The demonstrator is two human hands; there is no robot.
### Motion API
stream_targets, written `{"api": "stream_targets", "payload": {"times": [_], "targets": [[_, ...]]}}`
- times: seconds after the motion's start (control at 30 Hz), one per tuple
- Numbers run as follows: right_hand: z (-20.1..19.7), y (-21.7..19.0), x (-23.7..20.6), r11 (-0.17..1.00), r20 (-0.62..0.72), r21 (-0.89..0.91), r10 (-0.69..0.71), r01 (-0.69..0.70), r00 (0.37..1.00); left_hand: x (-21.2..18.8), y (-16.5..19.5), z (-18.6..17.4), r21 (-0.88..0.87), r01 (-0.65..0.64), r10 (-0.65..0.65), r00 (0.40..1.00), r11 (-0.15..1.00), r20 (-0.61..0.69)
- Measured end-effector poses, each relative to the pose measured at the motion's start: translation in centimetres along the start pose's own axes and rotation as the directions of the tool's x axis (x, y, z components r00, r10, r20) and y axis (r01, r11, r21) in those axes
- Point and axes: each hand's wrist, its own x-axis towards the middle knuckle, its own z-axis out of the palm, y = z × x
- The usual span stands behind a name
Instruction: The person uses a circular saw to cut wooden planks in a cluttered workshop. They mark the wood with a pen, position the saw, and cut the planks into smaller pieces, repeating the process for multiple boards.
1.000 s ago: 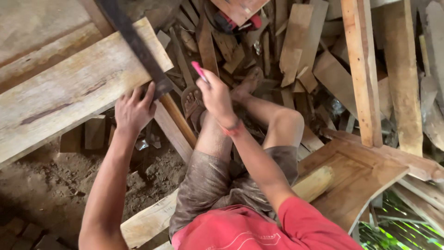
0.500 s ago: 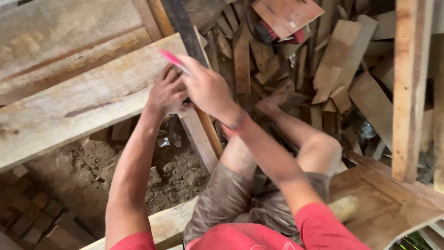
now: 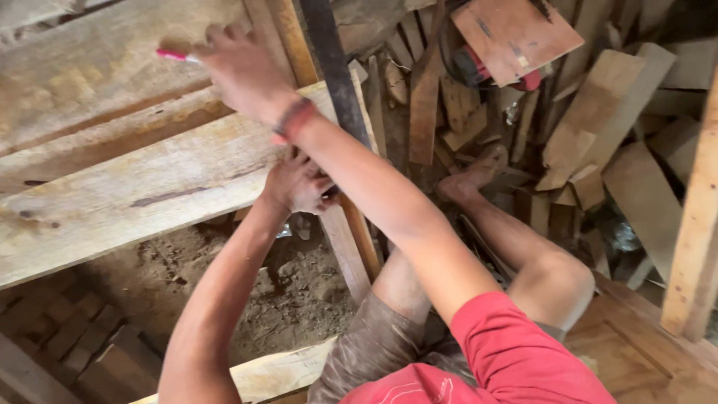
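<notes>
Right hand (image 3: 243, 71) now up at 11 o'clock, far out over the wide plank (image 3: 134, 194), crossed above the left arm; half a second ago lower and nearer centre, close by the left hand. Fingers of right hand curled shut around a pink pencil (image 3: 173, 54), tip pointing to 9 o'clock, only the front end showing, rest buried in the fist. Hand blurred; whether the pencil tip touches wood cannot be told. Red band (image 3: 293, 120) on the right wrist. Left hand (image 3: 299, 183) near centre, at the plank's end at 3 o'clock of the board, fingers bent and pressed against the dark metal bar (image 3: 333, 82) and plank edge; exact grip hidden under the right forearm, so closed or loose cannot be told. Much the same spot as before. View swung: more plank in sight, more dirt floor (image 3: 292, 292) at 6 o'clock. Bar cut off at top edge. Bare foot (image 3: 471, 176) at 3 o'clock resting among wood scraps (image 3: 598, 142). Red tool (image 3: 486, 71) at 1 o'clock, mostly hidden under a square board (image 3: 516, 34); kind not clear.
</notes>
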Motion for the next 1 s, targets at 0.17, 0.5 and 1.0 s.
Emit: {"api": "stream_targets", "payload": {"times": [0.17, 0.5, 1.0], "targets": [[-7.2, 5.6, -11.7, 0.939, -0.507, 0.073, 0.326, -0.337, 0.798, -0.2, 0.3, -1.1, -0.041, -0.033, 0.024, 0.978, 0.999, -0.206], [-6.5, 9.6, -23.3, 0.268, 0.313, 0.816, 0.540, -0.512, 0.781, 0.4, 2.5, -3.9, -0.120, -0.046, 0.008, 0.955, 0.992, -0.297], [-11.4, 46.8, -37.4, -0.482, 0.460, 0.861, 0.874, 0.163, 0.156, -0.2, 0.3, 0.0, -0.102, 0.021, -0.044, 0.974, 0.995, -0.223]]}}
